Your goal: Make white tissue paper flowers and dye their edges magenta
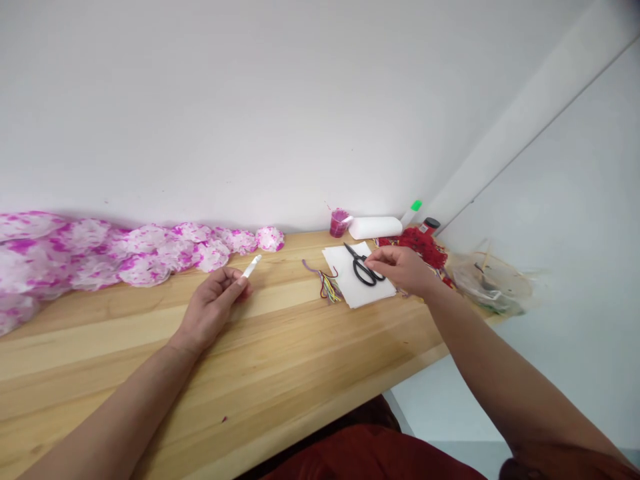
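2 bare hands are out over the pale wooden tabletop [280,347], well apart from each other. Our left hand [213,307] lies on the wood with its grip pinched together on a small white folded paper strip [251,266], which juts up and away from the fingertips toward the wall. Our right hand [403,269] reaches to the black scissors [364,265], which lie flat on a white square stack of sheets [356,288]. Its fingertips are drawn together at the handle loops, but we cannot tell whether that grip has closed on them or only touches. Just left of the sheets lies a loose bundle of coloured threads [327,285], and along the wall runs a long row of pink-and-white tissue paper flowers [150,253]. Behind the sheets stand a small pink plastic cup [339,223], a white oblong roll [375,227], a bottle with a green cap [413,210] and a heap of red crinkled material [423,245]. A clear plastic bag with thin sticks [493,283] sits at the far right end. We judge the risks to be these: the scissors could drag the top sheet askew or toward the near edge if lifted carelessly, the light strip could slip from so slight a pinch, and a sweeping forearm could tip the cup or scatter the threads. No brand, label or writing is readable anywhere.
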{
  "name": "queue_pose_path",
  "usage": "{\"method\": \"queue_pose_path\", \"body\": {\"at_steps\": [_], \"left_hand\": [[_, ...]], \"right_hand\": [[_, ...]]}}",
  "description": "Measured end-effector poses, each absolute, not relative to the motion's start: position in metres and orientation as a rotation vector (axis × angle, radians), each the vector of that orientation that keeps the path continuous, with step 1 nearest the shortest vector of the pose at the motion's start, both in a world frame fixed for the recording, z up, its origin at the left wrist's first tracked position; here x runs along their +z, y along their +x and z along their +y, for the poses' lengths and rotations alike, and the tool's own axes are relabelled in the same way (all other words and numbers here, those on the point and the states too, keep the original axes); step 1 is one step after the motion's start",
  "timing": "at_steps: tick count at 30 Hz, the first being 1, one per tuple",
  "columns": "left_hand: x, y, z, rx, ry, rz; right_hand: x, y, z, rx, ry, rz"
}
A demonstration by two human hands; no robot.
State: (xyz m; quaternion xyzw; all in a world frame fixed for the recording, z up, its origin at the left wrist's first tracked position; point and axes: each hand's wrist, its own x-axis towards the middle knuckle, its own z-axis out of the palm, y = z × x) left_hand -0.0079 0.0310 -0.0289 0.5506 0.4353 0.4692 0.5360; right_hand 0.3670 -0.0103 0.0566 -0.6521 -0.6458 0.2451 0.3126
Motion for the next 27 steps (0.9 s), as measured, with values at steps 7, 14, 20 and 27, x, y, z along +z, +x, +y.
{"method": "queue_pose_path", "body": {"at_steps": [7,14,20,27], "left_hand": [[-0.028,-0.007,0.030,1.119,1.294,1.016],[-0.027,-0.006,0.030,1.136,1.312,0.998],[-0.026,-0.004,0.028,1.160,1.243,0.963],[-0.019,0.001,0.024,1.160,0.995,0.830]], "right_hand": [[0.041,0.309,0.002,0.503,-1.786,-2.021],[0.017,0.279,0.026,0.209,-1.958,-2.147],[0.014,0.259,0.031,0.419,-1.916,-2.054],[0.011,0.218,0.027,1.155,-1.440,-1.391]]}}
